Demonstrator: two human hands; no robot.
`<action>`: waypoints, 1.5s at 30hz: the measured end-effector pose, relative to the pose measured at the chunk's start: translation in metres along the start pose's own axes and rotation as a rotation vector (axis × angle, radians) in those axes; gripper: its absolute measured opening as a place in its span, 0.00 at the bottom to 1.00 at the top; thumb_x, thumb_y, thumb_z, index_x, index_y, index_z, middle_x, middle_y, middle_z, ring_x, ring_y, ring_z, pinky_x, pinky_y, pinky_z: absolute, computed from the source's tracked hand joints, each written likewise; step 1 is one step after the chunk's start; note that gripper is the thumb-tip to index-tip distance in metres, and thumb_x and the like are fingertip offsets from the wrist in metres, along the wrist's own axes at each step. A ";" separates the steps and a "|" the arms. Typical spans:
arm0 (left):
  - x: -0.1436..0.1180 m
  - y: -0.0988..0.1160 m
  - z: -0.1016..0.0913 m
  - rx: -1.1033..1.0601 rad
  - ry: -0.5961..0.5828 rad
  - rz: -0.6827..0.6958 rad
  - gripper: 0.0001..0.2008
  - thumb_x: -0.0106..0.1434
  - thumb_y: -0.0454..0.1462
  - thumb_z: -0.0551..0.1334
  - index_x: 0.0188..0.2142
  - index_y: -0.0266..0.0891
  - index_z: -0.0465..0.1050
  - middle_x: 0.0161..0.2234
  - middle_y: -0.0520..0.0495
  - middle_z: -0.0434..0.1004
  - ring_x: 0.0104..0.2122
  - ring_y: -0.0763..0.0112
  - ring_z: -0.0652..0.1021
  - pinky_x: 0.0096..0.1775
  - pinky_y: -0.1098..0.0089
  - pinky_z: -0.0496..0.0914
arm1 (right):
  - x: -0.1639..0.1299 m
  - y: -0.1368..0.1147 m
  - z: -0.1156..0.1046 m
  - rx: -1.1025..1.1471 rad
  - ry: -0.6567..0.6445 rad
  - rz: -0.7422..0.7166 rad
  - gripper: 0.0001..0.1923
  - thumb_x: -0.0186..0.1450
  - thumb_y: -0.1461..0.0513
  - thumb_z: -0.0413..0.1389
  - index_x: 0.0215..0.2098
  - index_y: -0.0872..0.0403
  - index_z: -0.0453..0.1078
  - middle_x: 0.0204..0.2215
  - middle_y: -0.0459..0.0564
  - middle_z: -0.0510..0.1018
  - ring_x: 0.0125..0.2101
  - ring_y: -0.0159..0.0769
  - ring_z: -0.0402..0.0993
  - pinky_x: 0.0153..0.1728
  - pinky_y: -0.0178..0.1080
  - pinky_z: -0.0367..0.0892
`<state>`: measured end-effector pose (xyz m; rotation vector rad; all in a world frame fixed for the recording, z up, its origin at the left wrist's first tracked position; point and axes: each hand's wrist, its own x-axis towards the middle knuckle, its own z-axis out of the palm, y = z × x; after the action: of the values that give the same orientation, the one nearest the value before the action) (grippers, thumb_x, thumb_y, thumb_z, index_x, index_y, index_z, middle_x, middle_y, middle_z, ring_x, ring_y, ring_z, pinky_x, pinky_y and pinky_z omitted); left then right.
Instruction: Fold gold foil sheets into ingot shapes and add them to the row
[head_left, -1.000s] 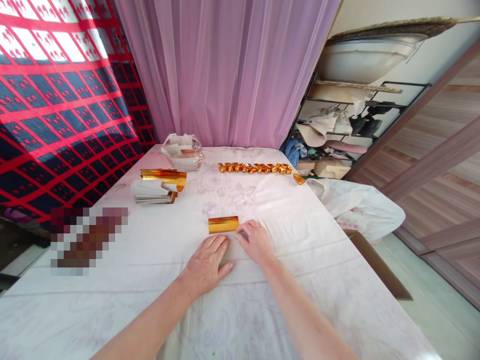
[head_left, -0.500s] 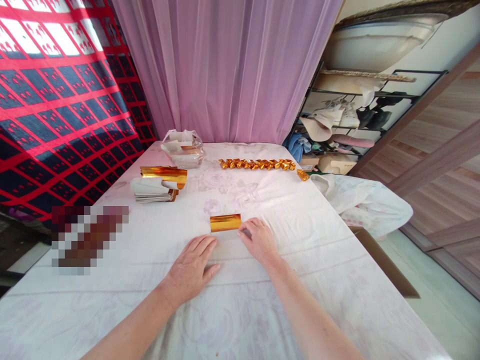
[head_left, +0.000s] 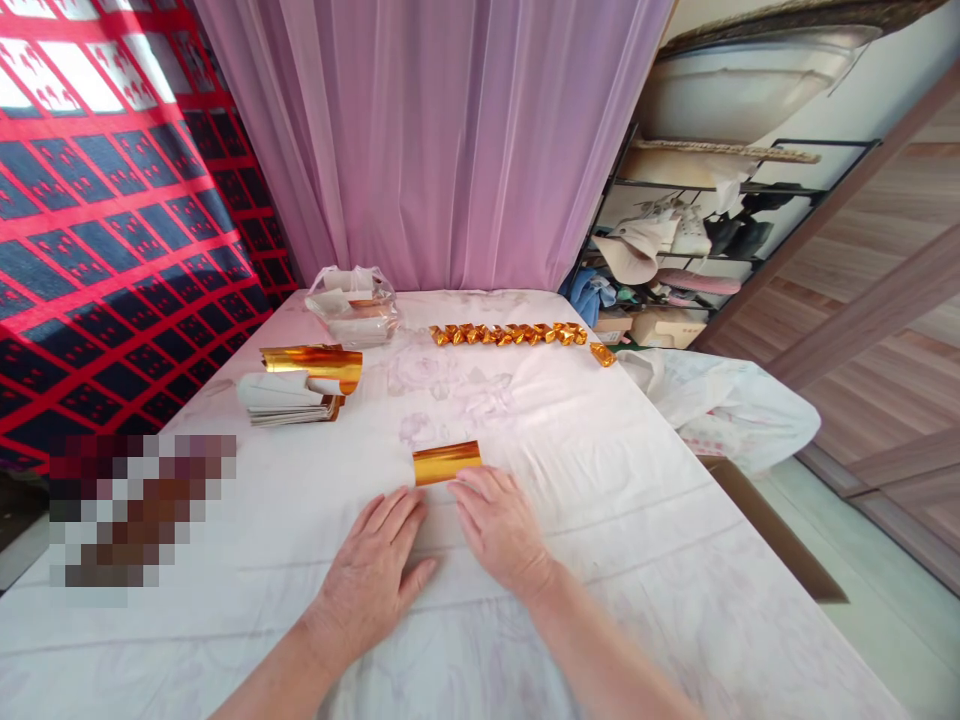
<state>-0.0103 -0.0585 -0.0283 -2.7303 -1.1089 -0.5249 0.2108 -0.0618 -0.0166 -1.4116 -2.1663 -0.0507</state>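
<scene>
Resting palm down on the tablecloth (head_left: 300, 540), the left hand (head_left: 371, 562) is spread and holds nothing, its fingertips at the near left corner of a small gold sheet (head_left: 446, 463); contact cannot be confirmed. The right hand (head_left: 501, 525) has its fingers bent over the sheet's near right edge; whether they pinch it cannot be told. The sheet lies shiny face up, mid-tablecloth. Assessment: very light, thin, springy, probably slick and easily creased; best held by edges or corners. Far left: a pile of pale paper (head_left: 277, 393), with curled gold foil (head_left: 341, 370) just behind. Beyond, a clear plastic bag (head_left: 385, 302) contains pale paper and something orange-brown (head_left: 366, 303). Far right: a row of folded gold pieces (head_left: 510, 334), one loose piece (head_left: 602, 354) near its right end. Past the tablecloth's right edge: a white plastic bag (head_left: 750, 400), contents not visible, and brown cardboard (head_left: 772, 530), partly hidden
</scene>
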 end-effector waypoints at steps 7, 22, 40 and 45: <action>0.000 -0.005 -0.003 0.010 -0.046 0.001 0.23 0.68 0.47 0.57 0.57 0.40 0.68 0.60 0.44 0.71 0.59 0.56 0.69 0.61 0.54 0.61 | -0.007 -0.008 0.003 0.020 -0.197 -0.067 0.18 0.70 0.59 0.53 0.57 0.53 0.70 0.57 0.51 0.74 0.58 0.41 0.66 0.58 0.45 0.61; 0.004 -0.005 -0.006 -0.053 -0.027 -0.001 0.21 0.67 0.46 0.58 0.56 0.40 0.69 0.58 0.45 0.73 0.58 0.55 0.70 0.60 0.52 0.60 | -0.036 0.025 -0.019 -0.041 -0.170 0.107 0.18 0.70 0.62 0.50 0.57 0.50 0.71 0.59 0.50 0.73 0.60 0.44 0.65 0.60 0.51 0.59; 0.017 -0.003 -0.005 -0.051 -0.079 -0.003 0.18 0.70 0.44 0.55 0.55 0.43 0.71 0.58 0.44 0.73 0.58 0.53 0.71 0.60 0.48 0.61 | -0.019 -0.005 -0.007 -0.027 -0.175 0.122 0.18 0.68 0.56 0.56 0.56 0.43 0.73 0.63 0.56 0.65 0.64 0.54 0.57 0.59 0.60 0.57; 0.016 -0.005 -0.006 -0.040 -0.089 0.011 0.20 0.70 0.44 0.56 0.59 0.48 0.68 0.60 0.49 0.72 0.59 0.53 0.70 0.61 0.48 0.58 | -0.030 0.010 -0.018 -0.102 -0.161 0.193 0.17 0.68 0.57 0.56 0.55 0.41 0.74 0.63 0.55 0.67 0.64 0.55 0.57 0.58 0.61 0.59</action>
<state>-0.0044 -0.0461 -0.0171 -2.8180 -1.1144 -0.4330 0.2358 -0.0878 -0.0182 -1.7300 -2.1696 0.0246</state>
